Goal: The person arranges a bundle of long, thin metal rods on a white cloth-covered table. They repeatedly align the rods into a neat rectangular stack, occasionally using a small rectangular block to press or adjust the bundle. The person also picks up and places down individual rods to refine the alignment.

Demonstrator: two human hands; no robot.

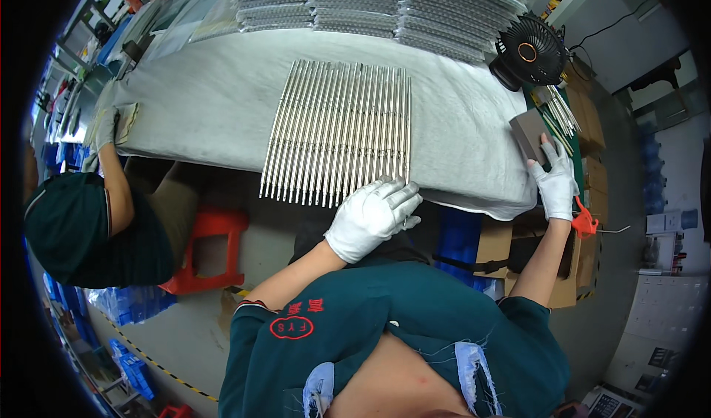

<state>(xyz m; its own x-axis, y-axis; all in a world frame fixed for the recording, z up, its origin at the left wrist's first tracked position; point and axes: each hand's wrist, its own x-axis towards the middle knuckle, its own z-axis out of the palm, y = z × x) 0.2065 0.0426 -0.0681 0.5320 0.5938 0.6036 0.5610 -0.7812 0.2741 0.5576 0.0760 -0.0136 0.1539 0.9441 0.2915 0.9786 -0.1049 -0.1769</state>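
A row of slim silvery metal rods (333, 133) lies side by side on the pale cloth, with the near ends jutting past the table edge. My left hand (374, 218), in a white glove with greyish fingertips, is closed over the near end of the rightmost rod (409, 129). That rod sits a little closer to me than its neighbours; my thumb is hidden. Off to the right, my gloved right hand (555, 185) grips the near end of a brown-grey rectangular block (527, 133) between thumb and fingers, at the table's right end.
Stacks of bubble-wrapped packs (355, 3) line the back of the table (200, 92). A black fan (529, 51) stands at the back right, near more thin rods (561, 111). A red-handled tool (585, 222) hangs beside my right wrist. Left, a co-worker (104, 225) works by a red stool (215, 248).
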